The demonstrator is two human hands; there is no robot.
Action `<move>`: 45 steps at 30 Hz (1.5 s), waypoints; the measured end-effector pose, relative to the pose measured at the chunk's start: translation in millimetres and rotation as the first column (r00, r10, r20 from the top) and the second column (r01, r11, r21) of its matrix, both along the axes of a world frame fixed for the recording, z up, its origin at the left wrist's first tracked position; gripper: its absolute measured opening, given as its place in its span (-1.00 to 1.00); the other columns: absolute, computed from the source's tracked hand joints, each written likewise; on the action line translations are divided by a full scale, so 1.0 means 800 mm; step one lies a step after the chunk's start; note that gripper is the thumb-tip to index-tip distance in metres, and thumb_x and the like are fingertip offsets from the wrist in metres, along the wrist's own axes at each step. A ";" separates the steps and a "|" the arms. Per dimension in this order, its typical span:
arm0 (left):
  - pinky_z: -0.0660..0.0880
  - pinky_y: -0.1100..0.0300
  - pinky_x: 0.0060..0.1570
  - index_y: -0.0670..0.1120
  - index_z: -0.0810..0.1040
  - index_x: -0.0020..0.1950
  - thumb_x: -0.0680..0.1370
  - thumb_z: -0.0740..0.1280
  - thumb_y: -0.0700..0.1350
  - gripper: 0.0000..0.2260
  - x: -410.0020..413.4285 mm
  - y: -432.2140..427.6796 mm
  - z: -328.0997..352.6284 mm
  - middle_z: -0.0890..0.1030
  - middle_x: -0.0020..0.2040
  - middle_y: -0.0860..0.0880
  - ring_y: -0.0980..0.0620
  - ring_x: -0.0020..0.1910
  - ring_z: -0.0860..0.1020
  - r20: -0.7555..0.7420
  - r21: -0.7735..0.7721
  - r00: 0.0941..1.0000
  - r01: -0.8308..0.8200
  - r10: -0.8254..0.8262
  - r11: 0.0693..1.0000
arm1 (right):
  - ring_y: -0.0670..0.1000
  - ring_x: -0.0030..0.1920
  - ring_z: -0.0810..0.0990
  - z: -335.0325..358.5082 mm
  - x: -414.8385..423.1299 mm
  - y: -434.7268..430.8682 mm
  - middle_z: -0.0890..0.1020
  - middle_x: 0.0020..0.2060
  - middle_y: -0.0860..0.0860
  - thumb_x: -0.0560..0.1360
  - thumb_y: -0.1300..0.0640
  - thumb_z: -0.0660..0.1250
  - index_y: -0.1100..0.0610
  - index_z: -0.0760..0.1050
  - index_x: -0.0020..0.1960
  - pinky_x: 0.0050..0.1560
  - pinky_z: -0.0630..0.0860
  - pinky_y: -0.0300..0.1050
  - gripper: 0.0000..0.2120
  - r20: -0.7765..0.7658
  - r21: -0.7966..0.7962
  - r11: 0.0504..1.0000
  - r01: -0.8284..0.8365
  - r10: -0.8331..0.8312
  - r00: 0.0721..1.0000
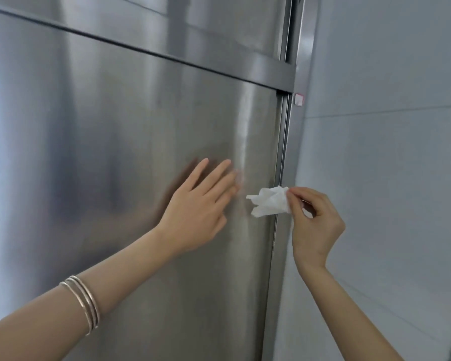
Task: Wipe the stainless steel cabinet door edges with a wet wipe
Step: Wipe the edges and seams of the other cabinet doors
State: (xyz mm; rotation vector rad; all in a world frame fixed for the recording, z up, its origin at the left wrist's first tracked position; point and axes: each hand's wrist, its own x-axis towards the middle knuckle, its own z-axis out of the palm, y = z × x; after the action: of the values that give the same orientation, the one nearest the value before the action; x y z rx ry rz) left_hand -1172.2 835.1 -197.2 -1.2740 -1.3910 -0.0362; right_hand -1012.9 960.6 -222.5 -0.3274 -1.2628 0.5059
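Observation:
A tall stainless steel cabinet door [130, 142] fills the left and middle of the view. Its right edge [280, 157] runs top to bottom beside a narrow steel frame strip. My left hand [201, 204] lies flat on the door face with fingers spread, a little left of that edge. My right hand [315, 225] pinches a crumpled white wet wipe [270, 201] between thumb and fingers. The wipe hangs right at the door's right edge, at about the height of my left hand's fingertips.
A horizontal steel rail [167, 58] crosses above the door, with another panel over it. A small white sticker [299, 99] sits on the frame strip. A pale tiled wall [388, 152] stands close on the right. Metal bangles [85, 302] circle my left forearm.

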 end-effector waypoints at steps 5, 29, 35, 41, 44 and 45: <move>-0.03 -0.17 0.50 -0.15 0.26 0.51 0.53 0.09 0.05 -0.42 -0.013 0.025 -0.002 0.23 0.53 -0.13 -0.18 0.52 0.16 0.004 0.026 0.991 -0.133 0.133 0.991 | -0.21 -0.13 0.57 -0.021 -0.031 0.024 0.63 -0.17 -0.09 0.36 0.38 0.45 0.14 0.65 -0.16 -0.09 0.45 -0.44 -0.83 0.223 0.050 0.995 -0.082 0.069 0.972; 0.02 -0.18 0.49 -0.17 0.21 0.53 0.55 0.12 0.05 -0.42 -0.017 0.028 -0.005 0.18 0.55 -0.14 -0.17 0.53 0.13 0.011 -0.014 0.994 -0.110 0.110 0.994 | 0.17 0.14 0.55 -0.041 -0.030 0.055 0.58 0.14 0.18 0.39 0.37 0.43 0.31 0.58 0.13 0.16 0.49 0.13 -0.69 0.487 0.384 0.923 0.014 -0.215 0.847; -0.05 -0.16 0.50 -0.18 0.20 0.53 0.55 0.06 0.04 -0.42 -0.018 0.030 -0.005 0.18 0.55 -0.17 -0.19 0.53 0.12 0.011 -0.010 0.994 -0.105 0.105 0.994 | -0.13 0.13 0.45 -0.029 -0.029 0.054 0.51 0.12 -0.04 0.52 0.24 0.29 0.26 0.54 0.17 0.11 0.35 -0.46 -0.76 0.527 0.223 0.975 0.005 -0.125 0.841; 0.01 -0.14 0.50 -0.17 0.25 0.52 0.54 0.09 0.04 -0.43 -0.014 0.025 -0.001 0.22 0.53 -0.15 -0.17 0.52 0.16 0.030 -0.022 0.993 -0.110 0.111 0.994 | -0.20 -0.08 0.50 -0.012 -0.027 0.038 0.58 -0.10 -0.15 0.42 0.40 0.38 0.27 0.62 -0.03 -0.05 0.40 -0.45 -0.84 0.513 0.148 0.989 0.009 -0.085 0.854; 0.07 -0.14 0.47 -0.16 0.28 0.50 0.54 0.09 0.04 -0.44 -0.013 0.022 0.000 0.25 0.52 -0.14 -0.16 0.51 0.20 0.040 -0.024 0.994 -0.105 0.105 0.994 | -0.11 -0.03 0.51 0.003 -0.036 0.023 0.60 -0.05 0.07 0.38 0.42 0.42 0.26 0.60 -0.01 0.02 0.44 -0.35 -0.79 0.386 0.278 0.959 0.061 -0.169 0.907; 0.09 -0.14 0.47 -0.15 0.29 0.50 0.54 0.09 0.05 -0.44 -0.013 0.021 0.000 0.26 0.52 -0.14 -0.16 0.50 0.21 0.038 -0.023 0.994 -0.105 0.106 0.994 | -0.11 0.00 0.51 0.011 -0.039 0.019 0.59 -0.03 0.07 0.39 0.39 0.43 0.25 0.59 0.00 0.04 0.45 -0.31 -0.80 0.339 0.276 0.959 0.070 -0.166 0.926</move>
State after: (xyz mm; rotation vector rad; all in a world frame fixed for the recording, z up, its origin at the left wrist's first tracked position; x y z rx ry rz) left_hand -1182.8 852.3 -197.0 -1.2213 -1.4939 0.0259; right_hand -1044.3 975.7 -213.7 -0.2807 -1.6354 0.1730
